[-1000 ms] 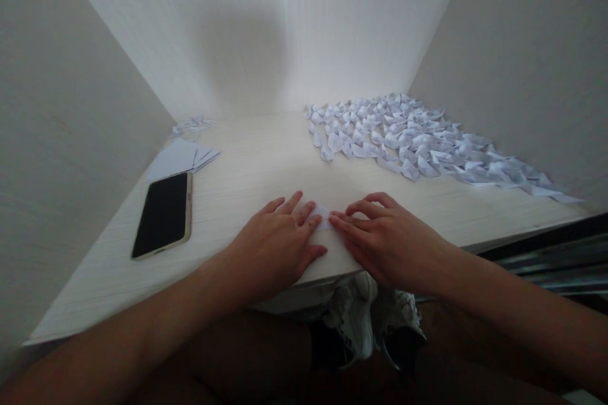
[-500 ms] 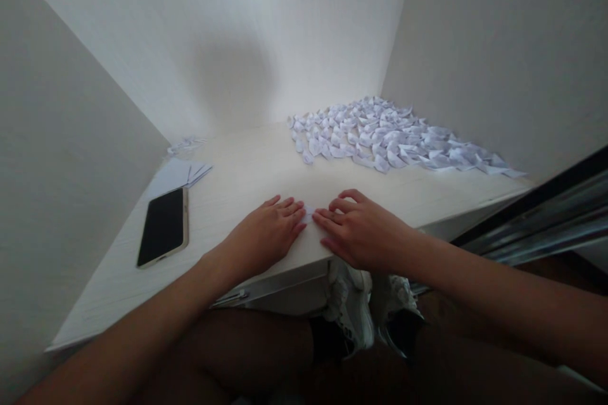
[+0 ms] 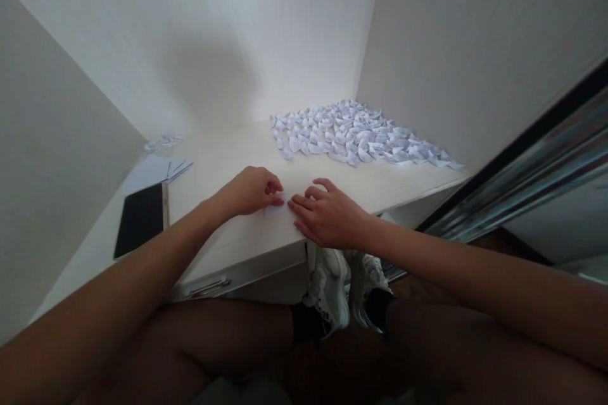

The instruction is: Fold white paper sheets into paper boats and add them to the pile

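Observation:
A small piece of white paper (image 3: 272, 211) lies on the white desk close to its front edge, partly hidden by my fingers. My left hand (image 3: 251, 190) is raised on its side over the paper, with thumb and curled fingers closed on its edge. From the right, my right hand (image 3: 329, 214) rests its fingertips at the paper's other end, fingers stretched and apart. Beyond both hands, a wide spread of small folded white paper pieces (image 3: 332, 133) covers the back right of the desk.
At the left lies a dark-screened phone (image 3: 140, 220), partly behind my left forearm. Flat white paper sheets (image 3: 151, 172) sit behind it, with thin paper scraps (image 3: 164, 141) in the corner. Walls enclose the desk. An open drawer (image 3: 247, 275) is below its front edge, near my shoes (image 3: 330, 294).
My left hand has gone from lying flat to raised and curled, pinching the paper. My right hand stays beside the paper. The whole view has shifted, moving the scene leftward.

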The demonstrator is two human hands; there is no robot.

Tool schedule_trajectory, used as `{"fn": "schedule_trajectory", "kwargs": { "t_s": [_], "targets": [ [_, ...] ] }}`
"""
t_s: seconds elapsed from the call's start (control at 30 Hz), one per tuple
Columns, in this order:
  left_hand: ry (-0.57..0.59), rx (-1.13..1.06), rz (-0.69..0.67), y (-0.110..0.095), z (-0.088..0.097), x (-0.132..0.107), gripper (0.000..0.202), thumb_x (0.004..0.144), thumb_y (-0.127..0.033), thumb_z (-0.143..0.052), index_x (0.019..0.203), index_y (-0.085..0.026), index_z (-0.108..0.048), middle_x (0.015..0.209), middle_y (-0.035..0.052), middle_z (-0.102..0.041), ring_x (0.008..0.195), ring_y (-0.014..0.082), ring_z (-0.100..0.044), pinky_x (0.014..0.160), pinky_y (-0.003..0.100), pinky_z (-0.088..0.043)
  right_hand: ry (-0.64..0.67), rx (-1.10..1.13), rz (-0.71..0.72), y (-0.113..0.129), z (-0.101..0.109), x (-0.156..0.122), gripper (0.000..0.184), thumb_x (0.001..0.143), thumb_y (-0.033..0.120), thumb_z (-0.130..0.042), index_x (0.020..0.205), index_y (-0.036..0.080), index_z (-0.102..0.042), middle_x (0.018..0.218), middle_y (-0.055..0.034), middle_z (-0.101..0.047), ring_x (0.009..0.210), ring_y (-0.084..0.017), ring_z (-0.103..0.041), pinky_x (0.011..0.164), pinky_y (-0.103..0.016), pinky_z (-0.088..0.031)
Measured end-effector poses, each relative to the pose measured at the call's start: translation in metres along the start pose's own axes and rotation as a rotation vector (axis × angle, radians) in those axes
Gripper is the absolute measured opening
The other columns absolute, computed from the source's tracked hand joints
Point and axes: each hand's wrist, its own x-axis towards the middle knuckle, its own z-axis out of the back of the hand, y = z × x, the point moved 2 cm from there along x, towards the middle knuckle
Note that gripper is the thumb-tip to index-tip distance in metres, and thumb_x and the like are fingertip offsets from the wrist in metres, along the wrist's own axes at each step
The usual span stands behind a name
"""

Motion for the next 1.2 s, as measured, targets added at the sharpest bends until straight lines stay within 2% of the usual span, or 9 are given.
{"fn": "schedule_trajectory", "kwargs": {
  "t_s": [0.13,0.27,0.53,0.7,0.77,0.87,0.93,1.03,1.2],
  "targets": [
    [0.185,-0.201,0.125,0.004,0.002,0.008,0.037,0.077,-0.037,-0.077,0.104,-0.013,-0.076,0.092,0.0097,-0.079,0.063,0.0181,-0.07,0.063,0.029,-0.053,-0.014,-0.004,0.005,0.0,-0.003,0.0,0.041,0.106,0.034,-0.041,0.129,0.009,-0.065,0.116,-0.0138,-0.074,0.099,-0.029,-0.063,0.104,-0.052,-0.036],
    [0.278,-0.313,0.207,0.006,0.004,0.017,0.037,0.069,-0.034,-0.081,0.098,-0.012,-0.074,0.099,0.0129,-0.078,0.071,0.0209,-0.071,0.059,0.029,-0.057,-0.046,0.043,-0.009,-0.001,-0.008,-0.002,0.04,0.105,0.034,-0.042,0.131,0.013,-0.064,0.119,-0.0121,-0.074,0.102,-0.029,-0.06,0.107,-0.053,-0.033],
    [0.396,-0.33,0.273,-0.005,0.012,0.048,0.028,0.042,-0.017,-0.093,0.049,-0.015,-0.067,0.057,0.0076,-0.065,0.063,0.0279,-0.067,0.058,0.043,-0.06,-0.099,0.128,-0.014,-0.003,-0.014,-0.004,0.035,0.102,0.032,-0.046,0.123,0.015,-0.068,0.122,-0.012,-0.074,0.103,-0.03,-0.059,0.107,-0.053,-0.033],
    [0.434,-0.51,0.248,0.004,0.01,0.047,0.029,0.036,-0.013,-0.095,0.054,-0.014,-0.072,0.055,0.0095,-0.067,0.051,0.0247,-0.064,0.047,0.036,-0.054,-0.204,0.286,-0.111,-0.007,-0.015,-0.006,0.036,0.098,0.031,-0.056,0.128,0.013,-0.066,0.117,-0.0152,-0.076,0.108,-0.033,-0.063,0.104,-0.053,-0.041],
    [0.311,-0.78,0.194,0.006,0.002,0.042,0.032,0.04,-0.017,-0.096,0.066,-0.014,-0.077,0.065,0.0109,-0.073,0.056,0.0249,-0.068,0.051,0.035,-0.056,-0.297,0.451,-0.298,-0.015,-0.017,-0.006,0.04,0.096,0.033,-0.063,0.13,0.012,-0.064,0.116,-0.0171,-0.076,0.109,-0.033,-0.066,0.1,-0.052,-0.048],
    [-0.106,-1.234,0.124,0.002,-0.017,0.032,0.031,0.053,-0.024,-0.096,0.075,-0.015,-0.077,0.077,0.0069,-0.076,0.067,0.0186,-0.072,0.065,0.031,-0.06,-0.395,0.814,-0.617,-0.03,-0.025,-0.003,0.051,0.088,0.035,-0.074,0.133,0.014,-0.06,0.117,-0.0175,-0.076,0.097,-0.028,-0.073,0.089,-0.047,-0.057],
    [-0.342,-1.498,0.121,-0.004,-0.033,0.025,0.035,0.057,-0.027,-0.096,0.08,-0.015,-0.073,0.081,0.0037,-0.076,0.071,0.0157,-0.072,0.07,0.031,-0.061,-0.417,1.046,-0.728,-0.038,-0.032,0.003,0.06,0.081,0.034,-0.082,0.133,0.015,-0.058,0.114,-0.0166,-0.077,0.087,-0.025,-0.075,0.081,-0.043,-0.061],
    [-0.452,-1.589,0.049,-0.013,-0.051,0.018,0.033,0.066,-0.029,-0.093,0.086,-0.013,-0.072,0.085,0.0044,-0.077,0.076,0.014,-0.072,0.078,0.03,-0.06,-0.458,1.274,-0.749,-0.045,-0.04,0.015,0.044,0.078,0.026,-0.082,0.118,0.017,-0.065,0.1,-0.0111,-0.079,0.08,-0.022,-0.075,0.078,-0.04,-0.061],
    [-0.498,-1.384,-0.013,0.003,-0.053,0.019,0.033,0.071,-0.025,-0.09,0.092,-0.013,-0.068,0.081,0.0033,-0.077,0.069,0.0114,-0.07,0.066,0.023,-0.057,-0.487,1.415,-0.735,-0.054,-0.044,0.03,0.027,0.078,0.017,-0.076,0.104,0.017,-0.068,0.07,0.0027,-0.069,0.067,-0.015,-0.068,0.069,-0.031,-0.054]
  ]
}}
